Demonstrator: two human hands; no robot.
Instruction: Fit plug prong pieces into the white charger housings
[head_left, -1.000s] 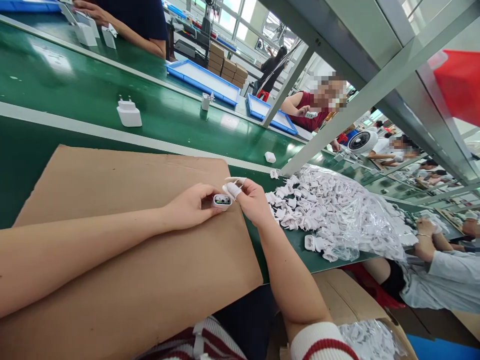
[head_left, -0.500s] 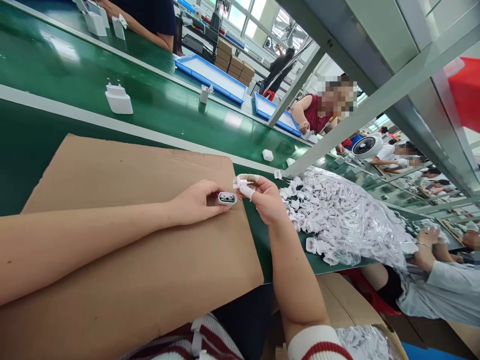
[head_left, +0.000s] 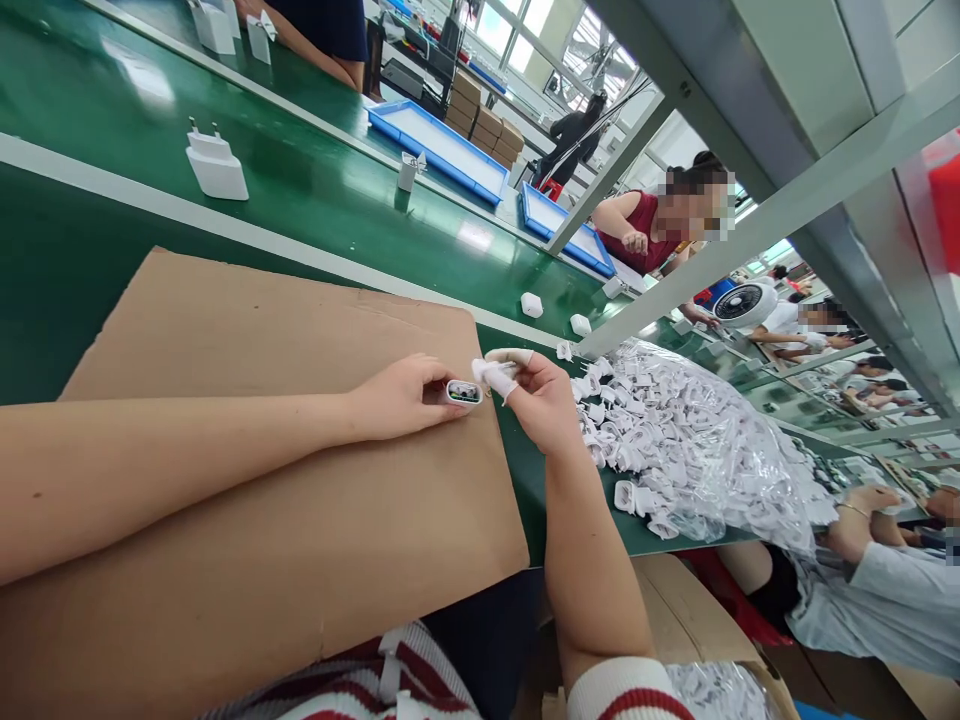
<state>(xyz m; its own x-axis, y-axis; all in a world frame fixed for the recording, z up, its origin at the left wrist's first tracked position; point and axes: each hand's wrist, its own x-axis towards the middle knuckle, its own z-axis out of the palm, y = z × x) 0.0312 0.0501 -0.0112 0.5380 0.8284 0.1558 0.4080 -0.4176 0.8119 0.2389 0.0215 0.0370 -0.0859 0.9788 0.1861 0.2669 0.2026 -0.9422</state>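
My left hand (head_left: pixel 401 397) is closed round a white charger housing (head_left: pixel 465 393) above the cardboard sheet. The housing's open end faces right and shows circuit parts inside. Just to its right, my right hand (head_left: pixel 541 390) pinches a small white plug cover (head_left: pixel 487 372) between thumb and forefinger, both wrapped in white finger cots. A small gap lies between cover and housing. Fingers partly hide the cover. Beyond my right hand lies a heap of white plug covers (head_left: pixel 637 410), partly under clear plastic.
A brown cardboard sheet (head_left: pixel 262 520) lies under my arms. Along the green conveyor belt (head_left: pixel 315 220) stand a white charger (head_left: pixel 216 165) and other white pieces. Blue trays (head_left: pixel 442 150) line the far side. A metal post (head_left: pixel 630 290) rises at right. Co-workers sit across and to the right.
The plug cover has turned in my right fingers. My left hand still holds the housing. The charger on the belt has shifted left, and the view has tilted slightly.
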